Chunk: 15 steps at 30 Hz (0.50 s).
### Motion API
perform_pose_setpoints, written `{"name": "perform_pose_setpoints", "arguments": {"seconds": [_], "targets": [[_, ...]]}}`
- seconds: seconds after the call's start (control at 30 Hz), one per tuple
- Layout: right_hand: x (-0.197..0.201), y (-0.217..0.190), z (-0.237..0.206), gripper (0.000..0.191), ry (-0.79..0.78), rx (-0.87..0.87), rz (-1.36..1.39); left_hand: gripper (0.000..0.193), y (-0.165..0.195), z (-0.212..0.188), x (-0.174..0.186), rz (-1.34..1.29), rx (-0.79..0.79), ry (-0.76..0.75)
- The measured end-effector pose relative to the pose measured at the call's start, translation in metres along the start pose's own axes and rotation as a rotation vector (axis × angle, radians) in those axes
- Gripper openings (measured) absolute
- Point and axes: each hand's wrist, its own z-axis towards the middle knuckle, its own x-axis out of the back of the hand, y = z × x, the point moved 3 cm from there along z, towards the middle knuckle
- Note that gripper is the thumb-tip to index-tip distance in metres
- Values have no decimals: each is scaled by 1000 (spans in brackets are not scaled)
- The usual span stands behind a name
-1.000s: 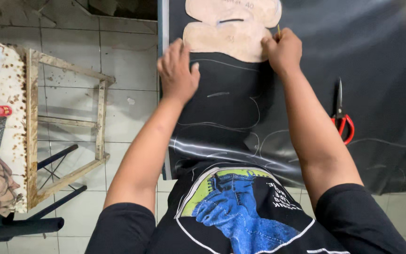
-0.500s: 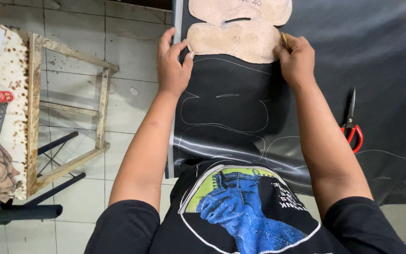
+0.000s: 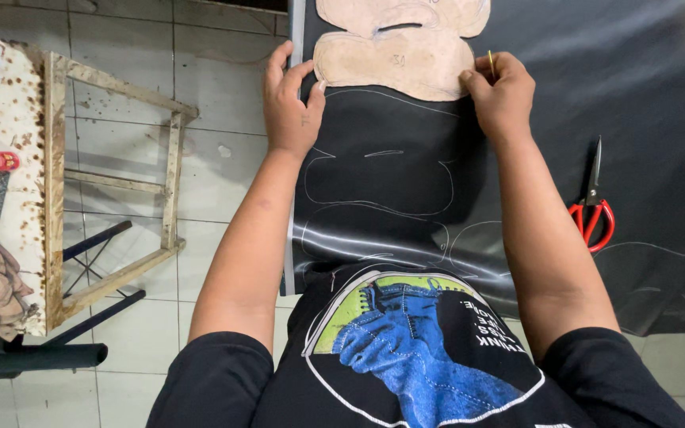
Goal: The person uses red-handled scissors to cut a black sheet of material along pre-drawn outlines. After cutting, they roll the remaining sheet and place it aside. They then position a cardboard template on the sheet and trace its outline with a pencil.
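Work table covered by a black, chalk-marked sheet of material (image 3: 564, 103); on the sheet, a tan shaped cardboard template (image 3: 394, 59) at the far edge, red-handled scissors (image 3: 594, 206) lying well to the right

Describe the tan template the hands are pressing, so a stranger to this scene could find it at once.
Start at the black sheet spread over the work surface, marked with pale traced outlines. At its far edge lies the tan cardboard template, a flat lobed piece with a slot cut through it, pinned between the left hand and the right hand. It is the only light, solid shape there; the red-handled scissors lie apart to the right.
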Motion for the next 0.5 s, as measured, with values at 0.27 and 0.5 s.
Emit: {"name": "perform_pose_setpoints", "arguments": {"seconds": [0.27, 0.5], "targets": [[-1, 2, 1, 20, -20, 16, -6, 31, 3, 1, 1, 7, 22, -11], [0, -1, 1, 19, -44, 22, 0, 30, 5, 2, 2, -6, 16, -19]]}}
